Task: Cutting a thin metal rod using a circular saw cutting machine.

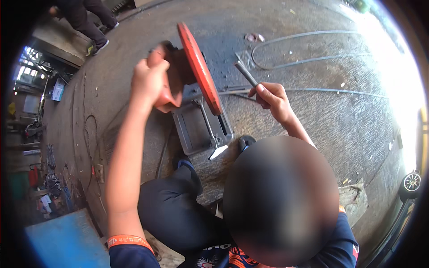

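A chop saw with an orange-red guard (pixel 199 67) and a grey metal base (pixel 190 134) stands on the floor in front of me. My left hand (pixel 148 79) is closed round the orange-red handle (pixel 166 85) on the saw's left side. Along the base runs a clamp screw (pixel 206 121), its pale crank end (pixel 218 152) toward me. To the right of the saw, my right hand (pixel 273 99) grips a short grey metal rod (pixel 246 74), raised and tilted up to the left. The saw's cutting edge is hidden behind the guard.
Long thin metal bars (pixel 308 90) lie on the floor to the right, with a bent rod (pixel 272 42) beyond. Another person's legs (pixel 91 22) are at the far left. Tools crowd the left edge near a blue panel (pixel 62 239). A car wheel (pixel 411 182) shows at right.
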`<state>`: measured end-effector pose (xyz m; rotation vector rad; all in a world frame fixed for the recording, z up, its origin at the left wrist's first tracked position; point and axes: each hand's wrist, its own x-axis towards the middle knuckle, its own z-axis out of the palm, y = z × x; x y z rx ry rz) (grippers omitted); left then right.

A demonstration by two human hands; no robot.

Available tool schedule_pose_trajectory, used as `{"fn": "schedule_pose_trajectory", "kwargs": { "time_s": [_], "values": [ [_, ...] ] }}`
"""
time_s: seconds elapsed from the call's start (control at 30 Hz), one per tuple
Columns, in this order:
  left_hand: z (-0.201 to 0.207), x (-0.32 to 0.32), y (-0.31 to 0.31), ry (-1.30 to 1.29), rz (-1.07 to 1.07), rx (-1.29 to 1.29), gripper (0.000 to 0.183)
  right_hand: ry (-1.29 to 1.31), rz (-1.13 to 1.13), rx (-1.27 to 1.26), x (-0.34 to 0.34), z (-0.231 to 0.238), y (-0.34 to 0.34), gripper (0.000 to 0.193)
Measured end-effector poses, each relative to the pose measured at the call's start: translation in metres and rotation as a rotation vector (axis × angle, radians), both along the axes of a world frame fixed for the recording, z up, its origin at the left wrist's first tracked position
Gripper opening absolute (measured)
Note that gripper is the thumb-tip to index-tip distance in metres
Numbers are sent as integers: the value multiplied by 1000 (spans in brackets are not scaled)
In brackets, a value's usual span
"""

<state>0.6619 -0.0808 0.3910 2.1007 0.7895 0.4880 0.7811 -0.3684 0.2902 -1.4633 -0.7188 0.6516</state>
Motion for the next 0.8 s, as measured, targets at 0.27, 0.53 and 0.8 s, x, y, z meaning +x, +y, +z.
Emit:
{"fn": "schedule_pose_trajectory", "kwargs": {
  "time_s": [0.27,0.53,0.8],
  "values": [
    [42,-54,-73,-368,-392,485,26,41,129,147,-56,116,23,48],
    [86,-113,-89,-240,-509,-42,18,113,78,271,-115,197,84,37],
    [86,-134,-73,-161,-574,-238,26,116,-18,400,-154,186,119,27]
  ]
}}
